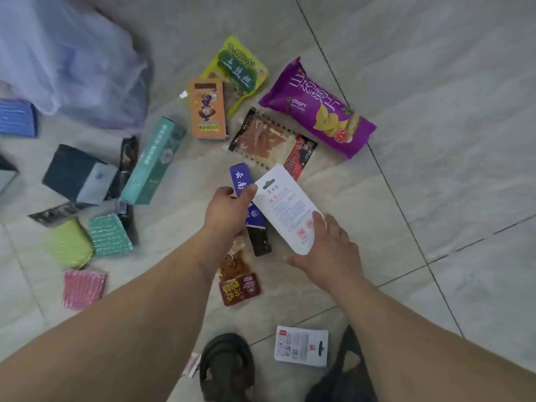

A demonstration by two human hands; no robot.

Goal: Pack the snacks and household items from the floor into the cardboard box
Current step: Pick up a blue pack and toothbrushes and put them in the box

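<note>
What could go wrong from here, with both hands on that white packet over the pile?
The left hand holds the white packet only by its top corner, and the right hand just supports the lower end, so it may slip. The blue box under the left hand could be knocked aside. No cardboard box is in view, so the carry may be blind.

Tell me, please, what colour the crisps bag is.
Purple, with yellow crisps pictured: crisps bag, head view.
</note>
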